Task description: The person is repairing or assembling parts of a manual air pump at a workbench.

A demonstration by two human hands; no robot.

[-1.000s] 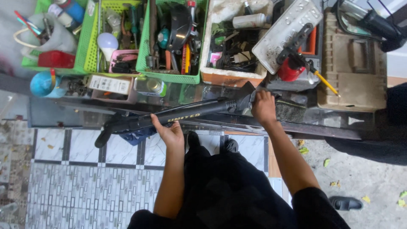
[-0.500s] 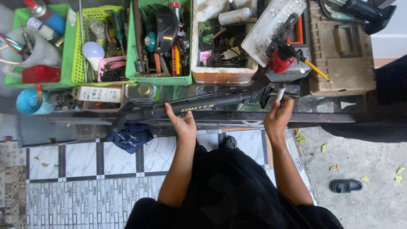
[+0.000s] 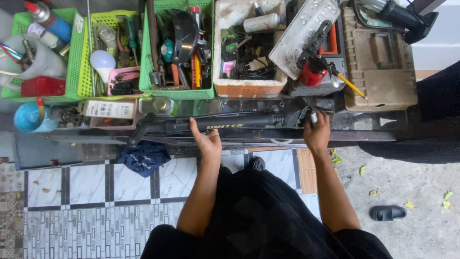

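Bench [image 3: 383, 136] carries crates of tools. Black tube [image 3: 225, 123] lies lengthwise along its front edge, likely steadied for work. Left hand [image 3: 207, 141] cups the tube's middle, fingers loosely curled; right hand [image 3: 316, 132] pinches a small part at its right end.

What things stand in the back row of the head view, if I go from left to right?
Left green basket → yellow-green basket → big green basket → white foam box → red can → tan tool case.
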